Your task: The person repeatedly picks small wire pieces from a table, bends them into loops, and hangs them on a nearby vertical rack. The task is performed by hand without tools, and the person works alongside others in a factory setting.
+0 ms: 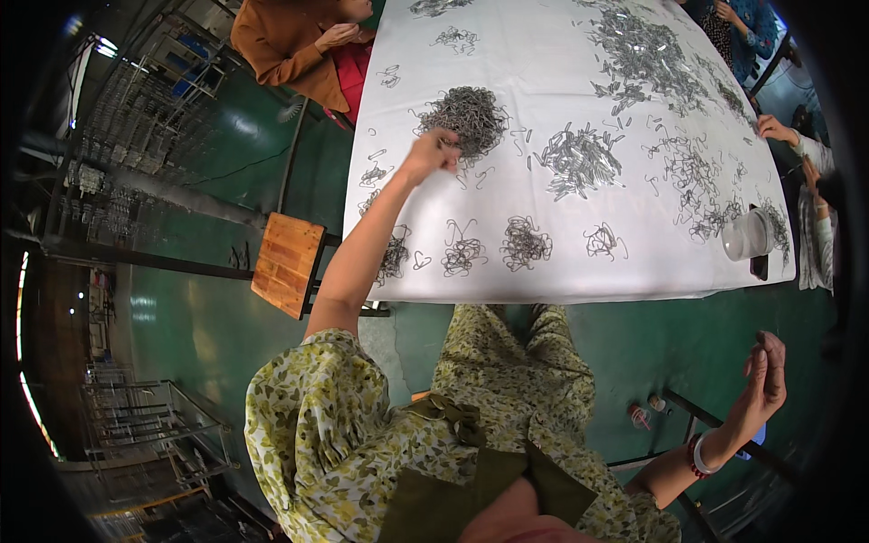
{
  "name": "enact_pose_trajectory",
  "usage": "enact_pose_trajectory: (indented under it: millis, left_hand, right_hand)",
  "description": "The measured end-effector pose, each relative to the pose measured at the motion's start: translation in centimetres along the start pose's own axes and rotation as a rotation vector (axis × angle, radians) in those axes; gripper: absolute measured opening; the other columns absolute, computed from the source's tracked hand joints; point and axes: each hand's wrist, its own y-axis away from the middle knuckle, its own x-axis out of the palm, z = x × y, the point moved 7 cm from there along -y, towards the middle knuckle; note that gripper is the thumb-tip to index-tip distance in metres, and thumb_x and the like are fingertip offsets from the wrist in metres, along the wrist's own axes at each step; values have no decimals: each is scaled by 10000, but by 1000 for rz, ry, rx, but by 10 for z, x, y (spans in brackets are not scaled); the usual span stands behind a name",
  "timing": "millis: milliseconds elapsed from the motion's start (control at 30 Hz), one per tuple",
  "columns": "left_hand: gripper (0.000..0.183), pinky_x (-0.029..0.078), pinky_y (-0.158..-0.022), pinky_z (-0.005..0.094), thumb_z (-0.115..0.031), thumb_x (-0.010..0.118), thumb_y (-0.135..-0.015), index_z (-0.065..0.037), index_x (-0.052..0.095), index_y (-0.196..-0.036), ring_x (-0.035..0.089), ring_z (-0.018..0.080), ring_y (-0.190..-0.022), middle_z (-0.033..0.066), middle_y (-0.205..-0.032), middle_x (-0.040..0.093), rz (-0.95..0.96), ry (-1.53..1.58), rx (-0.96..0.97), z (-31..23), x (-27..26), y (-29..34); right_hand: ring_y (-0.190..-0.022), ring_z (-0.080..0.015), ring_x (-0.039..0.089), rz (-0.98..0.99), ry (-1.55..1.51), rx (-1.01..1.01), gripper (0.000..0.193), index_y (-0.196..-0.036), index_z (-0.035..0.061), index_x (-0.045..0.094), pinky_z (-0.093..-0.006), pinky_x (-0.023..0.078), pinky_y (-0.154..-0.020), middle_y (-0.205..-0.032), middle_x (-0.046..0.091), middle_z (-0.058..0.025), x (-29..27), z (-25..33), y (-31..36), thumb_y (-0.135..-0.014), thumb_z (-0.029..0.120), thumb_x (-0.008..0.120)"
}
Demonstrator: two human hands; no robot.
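Wire hooks: likely picking with left hand, fingers curled, cannot tell if pinching; right hand, fingers loosely extended; next, probably needs gentle separating.

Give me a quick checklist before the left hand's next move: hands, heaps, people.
1. Left hand at the dark wire heap: ok, at its lower-left edge.
2. Piece secured in left fingers: cannot tell, blurred.
3. Right hand out of the way: ok, raised off to the right, beyond the table's near edge.
4. Gap between the dark heap and silver pile clear: not ok, a few loose pieces lie there.
5. Co-worker's hand at the right edge away from left hand: ok, across the table.
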Motion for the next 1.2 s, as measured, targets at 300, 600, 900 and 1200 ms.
enact_pose_trajectory:
  millis: [300,600,900,1200]
  left_hand:
    - [175,576,-650,282,-33,591,-868,93,642,-978,623,145,-698,95,-803,635,269,-285,-173,36,23,27]
    - [251,470,-542,256,-216,642,-842,31,678,-865,545,97,-572,51,-664,615,-311,205,305,-59,-35,7]
    - [184,497,-585,295,-185,715,-741,-6,682,-770,626,163,-579,89,-667,661,5,-510,115,-4,28,15]
    - [113,485,-631,374,-75,650,-804,14,694,-857,634,297,-639,169,-675,646,-179,-448,293,-33,49,15]
  right_hand:
    - [-725,-76,468,25,-21,-2,178,-1040,-22,665,-211,343,-565,-1026,610,-85,-6,-6,19,-928,67,559]
    - [-711,-82,469,60,-24,1,162,-1025,-24,661,-212,346,-567,-996,605,-76,7,1,17,-921,60,571]
    - [-728,-56,544,287,-13,356,168,-1001,-35,671,-169,394,-610,-845,629,-6,104,-17,-5,-877,61,611]
    - [-771,-314,624,453,215,-60,181,-954,-8,688,-371,491,-715,-838,643,-194,319,-106,-57,-790,63,656]
